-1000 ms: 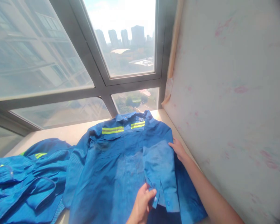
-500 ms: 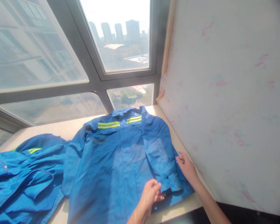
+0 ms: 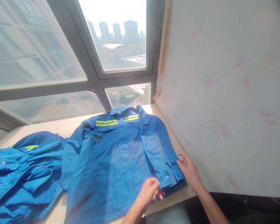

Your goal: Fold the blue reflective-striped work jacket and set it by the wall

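A blue jacket (image 3: 107, 161) with yellow-green reflective stripes lies front up, its collar toward the window. Its right-side sleeve (image 3: 163, 149) is laid over the front, and the cuff with a button points toward me. My left hand (image 3: 151, 189) is at the jacket's lower edge beside the cuff, fingers curled; whether cloth is between them is hidden. At the outer edge of the sleeve, my right hand (image 3: 186, 165) touches the cuff's corner with its thumb and fingers bent; its grip on the cloth is not clear.
A second blue garment (image 3: 21, 177) lies crumpled at the left, touching the jacket. Both rest on a pale sill (image 3: 60, 124) below a grey-framed window (image 3: 98, 90). A pale patterned wall (image 3: 224, 93) rises close along the right side.
The cuff has spread wider and shifted toward my right hand, and its button now shows. The dark cloth beneath it shows less. The camera has turned slightly to the right.
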Demonstrator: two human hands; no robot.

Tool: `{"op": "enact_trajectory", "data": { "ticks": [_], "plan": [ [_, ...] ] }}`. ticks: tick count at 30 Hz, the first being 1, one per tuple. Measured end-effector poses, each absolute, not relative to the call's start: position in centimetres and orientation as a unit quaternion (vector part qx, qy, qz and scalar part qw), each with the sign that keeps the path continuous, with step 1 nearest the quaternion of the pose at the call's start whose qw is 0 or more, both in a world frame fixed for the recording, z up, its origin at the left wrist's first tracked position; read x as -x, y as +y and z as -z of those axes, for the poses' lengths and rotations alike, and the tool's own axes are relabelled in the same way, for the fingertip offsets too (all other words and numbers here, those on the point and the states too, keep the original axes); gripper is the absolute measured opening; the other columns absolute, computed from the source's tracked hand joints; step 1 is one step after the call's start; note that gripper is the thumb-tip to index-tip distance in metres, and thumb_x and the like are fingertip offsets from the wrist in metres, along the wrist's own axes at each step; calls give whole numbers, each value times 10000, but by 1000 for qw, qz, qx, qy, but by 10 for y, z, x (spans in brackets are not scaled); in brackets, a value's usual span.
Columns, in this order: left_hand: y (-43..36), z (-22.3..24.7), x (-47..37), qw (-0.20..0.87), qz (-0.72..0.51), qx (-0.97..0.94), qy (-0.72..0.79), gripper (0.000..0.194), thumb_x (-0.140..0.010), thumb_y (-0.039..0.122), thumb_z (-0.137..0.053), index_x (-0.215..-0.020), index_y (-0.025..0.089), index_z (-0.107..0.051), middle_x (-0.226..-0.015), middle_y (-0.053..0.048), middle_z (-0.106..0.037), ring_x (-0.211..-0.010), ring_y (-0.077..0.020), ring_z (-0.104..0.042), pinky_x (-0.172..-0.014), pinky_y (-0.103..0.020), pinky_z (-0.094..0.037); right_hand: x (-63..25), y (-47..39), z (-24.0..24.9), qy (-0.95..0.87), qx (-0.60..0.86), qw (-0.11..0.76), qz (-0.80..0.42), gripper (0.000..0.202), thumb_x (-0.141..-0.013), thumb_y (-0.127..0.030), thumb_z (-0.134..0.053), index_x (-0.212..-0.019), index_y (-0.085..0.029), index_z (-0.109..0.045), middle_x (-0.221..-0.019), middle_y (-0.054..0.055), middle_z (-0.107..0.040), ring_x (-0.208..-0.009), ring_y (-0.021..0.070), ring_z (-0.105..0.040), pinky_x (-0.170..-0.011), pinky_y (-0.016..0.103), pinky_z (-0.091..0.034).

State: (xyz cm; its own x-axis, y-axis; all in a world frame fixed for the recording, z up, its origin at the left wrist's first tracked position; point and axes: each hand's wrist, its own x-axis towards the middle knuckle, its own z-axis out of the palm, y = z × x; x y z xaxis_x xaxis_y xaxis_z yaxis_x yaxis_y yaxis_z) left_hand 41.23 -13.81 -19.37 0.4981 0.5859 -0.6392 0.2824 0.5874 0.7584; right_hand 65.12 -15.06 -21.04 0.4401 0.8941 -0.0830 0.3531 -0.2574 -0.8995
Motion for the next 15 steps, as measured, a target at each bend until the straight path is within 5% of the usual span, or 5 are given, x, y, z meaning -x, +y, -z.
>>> {"op": "enact_trajectory", "data": {
  "ticks": [4, 7, 11, 15],
  "plan": [
    [-143, 182, -404, 532, -101, -666, 514, 227, -864, 328, -449, -726, 192, -567, -729, -48, -699, -663, -178, -647, -656, -292, -468, -658, -162, 222, -497, 761, 334, -251, 413, -855, -408, -515, -1154, -170, -670, -1017, 115, -721, -860, 246, -691, -798, 378, -541],
    [-145, 171, -406, 377, -153, -765, 499, 176, -884, 237, -460, -915, 197, -628, -935, -72, -711, -872, -213, -667, -812, -345, -508, -658, -169, 228, -522, 770, 299, -215, 433, -891, -398, -480, -1211, -159, -650, -1087, 128, -710, -928, 254, -684, -841, 386, -537],
    [-148, 173, -419, 257, -195, -849, 418, 361, -881, 188, -488, -1228, 174, -589, -1269, -148, -629, -1174, -271, -594, -993, -434, -496, -654, -172, 225, -546, 768, 287, -172, 419, -898, -364, -477, -1217, -160, -657, -1110, 131, -702, -989, 261, -678, -872, 393, -539],
    [-157, 196, -433, 197, -111, -902, 369, 493, -846, 276, -604, -1323, 165, -546, -1427, -175, -536, -1342, -349, -481, -1101, -545, -419, -652, -171, 223, -533, 767, 301, -192, 432, -921, -349, -434, -1249, -165, -647, -1089, 122, -721, -897, 230, -699, -832, 371, -557]
  ]
}}
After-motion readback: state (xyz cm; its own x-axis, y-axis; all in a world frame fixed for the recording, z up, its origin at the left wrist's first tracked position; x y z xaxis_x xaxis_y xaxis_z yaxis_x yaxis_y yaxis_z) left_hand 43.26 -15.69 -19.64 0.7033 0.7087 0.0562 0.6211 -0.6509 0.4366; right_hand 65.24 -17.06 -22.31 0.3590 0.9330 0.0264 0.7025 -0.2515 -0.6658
